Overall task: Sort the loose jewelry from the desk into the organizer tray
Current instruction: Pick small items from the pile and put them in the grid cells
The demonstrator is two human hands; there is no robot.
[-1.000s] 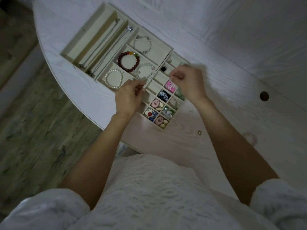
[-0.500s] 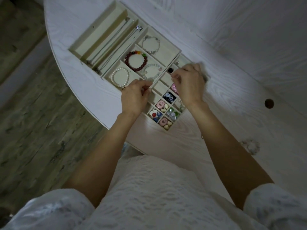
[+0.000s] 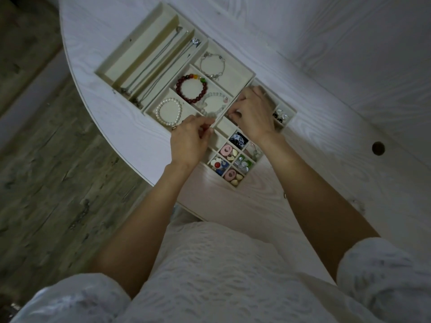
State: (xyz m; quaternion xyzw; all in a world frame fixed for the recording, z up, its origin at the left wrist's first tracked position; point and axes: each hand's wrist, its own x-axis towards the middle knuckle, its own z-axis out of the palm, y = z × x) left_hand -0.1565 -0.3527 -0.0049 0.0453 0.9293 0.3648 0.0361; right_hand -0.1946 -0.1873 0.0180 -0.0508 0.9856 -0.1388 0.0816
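Note:
The cream organizer tray (image 3: 242, 73) lies on the white desk (image 3: 326, 113). Its bigger sections hold a pearl bracelet (image 3: 168, 111), a red bead bracelet (image 3: 191, 88), a silver bracelet (image 3: 212, 65) and a pale bead bracelet (image 3: 213, 103). Chains (image 3: 158, 66) fill the long slots, and earrings (image 3: 229, 159) fill the small cells. My left hand (image 3: 189, 141) hovers at the tray's near edge, thumb and fingers pinched together on something tiny and hidden. My right hand (image 3: 254, 115) curls its fingertips down into a small cell, over a small dark piece. A loose ring (image 3: 285, 195) lies beside my right forearm.
A pale loose piece (image 3: 356, 203) lies on the desk right of my right arm. A round cable hole (image 3: 378, 148) is in the desk at the right. The desk's curved edge (image 3: 112, 145) runs left of the tray, with wood floor (image 3: 46, 183) below.
My right hand has slid left and farther along the small cells, uncovering the earrings at the tray's right end. My left hand keeps its pinch at the tray's near edge.

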